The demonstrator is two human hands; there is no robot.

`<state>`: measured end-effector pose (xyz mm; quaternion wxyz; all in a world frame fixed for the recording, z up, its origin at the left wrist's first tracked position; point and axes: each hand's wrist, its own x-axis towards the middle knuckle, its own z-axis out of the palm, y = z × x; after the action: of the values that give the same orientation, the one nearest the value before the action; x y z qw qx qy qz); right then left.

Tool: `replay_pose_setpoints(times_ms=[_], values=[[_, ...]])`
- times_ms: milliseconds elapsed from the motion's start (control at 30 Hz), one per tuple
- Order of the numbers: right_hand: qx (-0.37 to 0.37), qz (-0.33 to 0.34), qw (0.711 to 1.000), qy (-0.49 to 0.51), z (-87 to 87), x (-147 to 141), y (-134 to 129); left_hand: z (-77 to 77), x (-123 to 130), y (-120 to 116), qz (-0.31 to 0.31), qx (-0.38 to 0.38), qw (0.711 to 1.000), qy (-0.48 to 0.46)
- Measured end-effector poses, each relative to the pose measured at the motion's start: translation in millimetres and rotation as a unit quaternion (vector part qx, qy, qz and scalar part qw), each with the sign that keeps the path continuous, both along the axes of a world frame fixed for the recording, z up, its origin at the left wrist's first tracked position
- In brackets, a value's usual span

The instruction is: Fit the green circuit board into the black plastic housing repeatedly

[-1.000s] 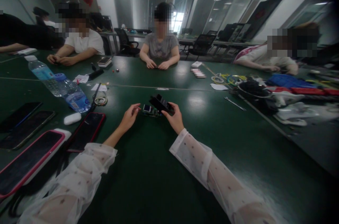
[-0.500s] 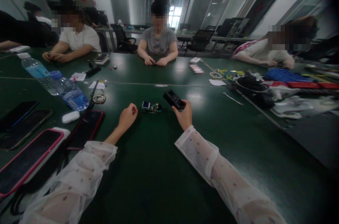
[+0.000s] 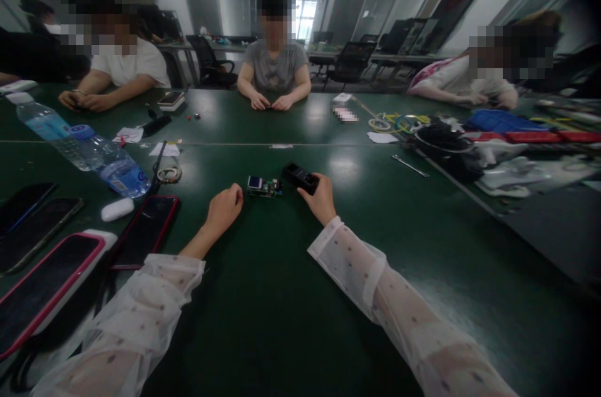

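Observation:
On the dark green table (image 3: 282,272) lies a small green circuit board (image 3: 264,187) with a little screen at its left end. Just left of the board rests my left hand (image 3: 225,208), its fingers curled closed; whether anything is in them is too small to tell. To the right of the board, my right hand (image 3: 320,198) grips the near right end of a black rectangular case (image 3: 299,176) between thumb and fingers. The case is open-faced, with recesses showing, and its far left end is close to the board.
Several phones, a white earbud case (image 3: 117,210) and two water bottles (image 3: 123,173) lie at the left. A wrench (image 3: 410,166) and a heap of cables (image 3: 444,145) are at the right. Three people sit across the table.
The black case in my right hand has turned a little and sits flatter beside the board. My left hand's fingers stay curled. The whole view has shifted slightly.

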<state>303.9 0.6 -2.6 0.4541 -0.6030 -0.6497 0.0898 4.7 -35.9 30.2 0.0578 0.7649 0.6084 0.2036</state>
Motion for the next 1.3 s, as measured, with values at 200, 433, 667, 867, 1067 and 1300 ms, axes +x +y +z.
replay_pose_setpoints(times_ms=[200, 433, 667, 867, 1067, 1300], values=[[0.006, 0.003, 1.0, -0.002, -0.6, -0.4, -0.2, 1.6, 1.3, 0.1, 0.0, 0.002, 1.0, 0.002], [0.014, 0.002, 1.0, 0.0, -0.7, -0.2, -0.4, 2.0, 1.1, -0.5, -0.005, -0.001, 1.0, -0.003], [0.003, 0.009, 1.0, 0.011, -1.3, 0.7, -0.4, 3.6, 1.2, -0.5, -0.01, -0.006, 1.0, -0.015], [-0.008, 0.009, 1.0, 0.006, -0.2, 1.1, -0.9, 1.4, 0.4, 0.2, -0.014, -0.009, 0.999, -0.029], [0.01, 0.005, 1.0, 0.014, -2.6, 0.6, 0.5, 40.8, -7.1, -2.2, -0.063, -0.102, 0.992, 0.027], [0.03, -0.001, 0.999, 0.015, -7.3, 0.4, 4.0, 149.8, 39.1, -90.8, -0.35, -0.176, 0.866, -0.311]])
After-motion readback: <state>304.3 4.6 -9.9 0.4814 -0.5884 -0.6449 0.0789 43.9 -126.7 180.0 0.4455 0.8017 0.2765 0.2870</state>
